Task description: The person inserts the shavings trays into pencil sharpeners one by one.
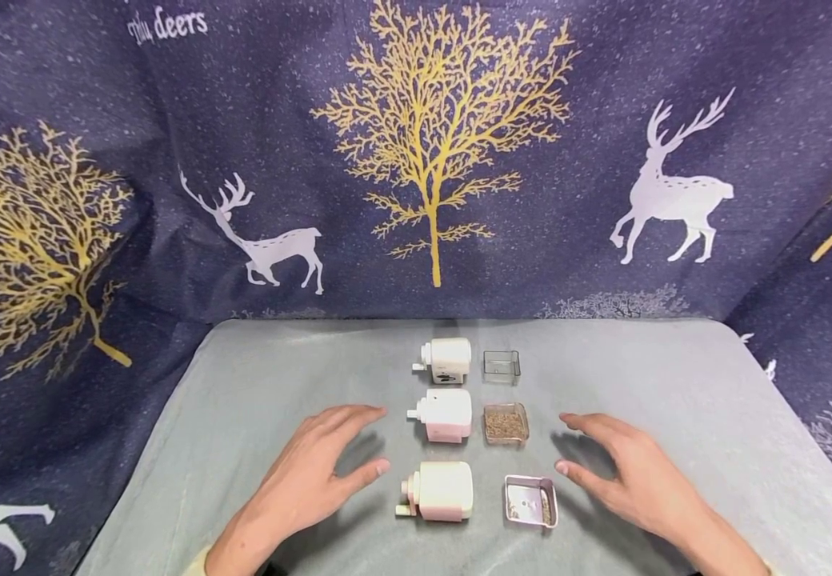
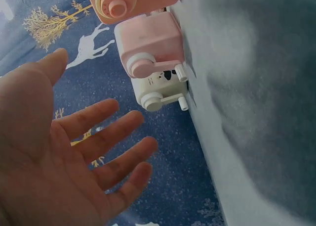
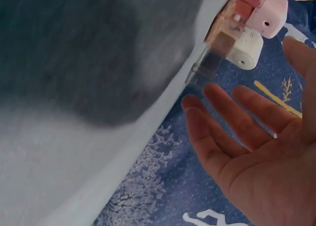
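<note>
Three hand-crank pencil sharpeners stand in a column at the middle of the table: a white one (image 1: 450,358) at the back, a white-and-pink one (image 1: 448,406) in the middle, and a cream-and-pink one (image 1: 446,490) in front. Their cranks point left. To their right sit three shavings trays: a dark clear tray (image 1: 502,377), a clear tray (image 1: 506,441) full of brown shavings, and a pink tray (image 1: 521,502) with a few shavings. My left hand (image 1: 315,472) hovers left of the sharpeners, fingers spread, holding nothing. Right of the trays, my right hand (image 1: 632,472) holds nothing, its fingers extended.
The grey table (image 1: 279,368) extends on both sides of the sharpeners and trays. Behind it hangs a dark blue cloth (image 1: 531,264) printed with deer and yellow trees.
</note>
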Available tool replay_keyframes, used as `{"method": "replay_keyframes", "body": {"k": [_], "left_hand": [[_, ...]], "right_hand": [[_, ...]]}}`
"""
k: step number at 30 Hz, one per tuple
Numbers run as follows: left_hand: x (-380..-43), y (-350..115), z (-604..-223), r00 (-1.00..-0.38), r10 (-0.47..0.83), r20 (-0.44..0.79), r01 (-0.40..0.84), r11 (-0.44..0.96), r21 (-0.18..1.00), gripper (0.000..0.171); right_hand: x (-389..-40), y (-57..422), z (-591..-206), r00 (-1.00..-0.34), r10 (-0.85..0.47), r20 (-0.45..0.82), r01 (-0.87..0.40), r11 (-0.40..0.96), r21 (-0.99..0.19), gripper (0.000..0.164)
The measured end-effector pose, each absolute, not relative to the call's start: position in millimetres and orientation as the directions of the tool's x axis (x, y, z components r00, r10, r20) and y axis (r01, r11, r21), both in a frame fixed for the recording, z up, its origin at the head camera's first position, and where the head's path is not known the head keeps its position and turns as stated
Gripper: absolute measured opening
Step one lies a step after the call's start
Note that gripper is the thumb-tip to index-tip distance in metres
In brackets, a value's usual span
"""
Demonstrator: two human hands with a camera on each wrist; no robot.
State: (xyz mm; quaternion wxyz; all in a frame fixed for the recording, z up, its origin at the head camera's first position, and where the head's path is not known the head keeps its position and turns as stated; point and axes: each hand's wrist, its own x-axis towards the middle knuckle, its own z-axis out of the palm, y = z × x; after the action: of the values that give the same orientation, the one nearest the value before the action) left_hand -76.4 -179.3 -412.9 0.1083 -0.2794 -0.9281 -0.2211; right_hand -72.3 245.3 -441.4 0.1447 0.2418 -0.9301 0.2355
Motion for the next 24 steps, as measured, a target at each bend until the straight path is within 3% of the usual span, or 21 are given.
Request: {"method": "replay_keyframes", "body": {"k": [8,24], "left_hand": [[-71.1,-173.4,-412.6,-0.779,0.509,0.366,0.622,0.698,0.355,0.057],[-61.7,-156.3,-418.8,-0.753,0.576,0.319,0.658,0.650,0.380,0.061]], "right_hand": [[-64.3,236.4,-437.1,-0.813,-0.445,0.376,-0.569,0.742,-0.354,0.066],[-50.3,223.9,-440.5,-0.773,-0.510,0.378,-0.629,0.697,-0.344,0.075]]}}
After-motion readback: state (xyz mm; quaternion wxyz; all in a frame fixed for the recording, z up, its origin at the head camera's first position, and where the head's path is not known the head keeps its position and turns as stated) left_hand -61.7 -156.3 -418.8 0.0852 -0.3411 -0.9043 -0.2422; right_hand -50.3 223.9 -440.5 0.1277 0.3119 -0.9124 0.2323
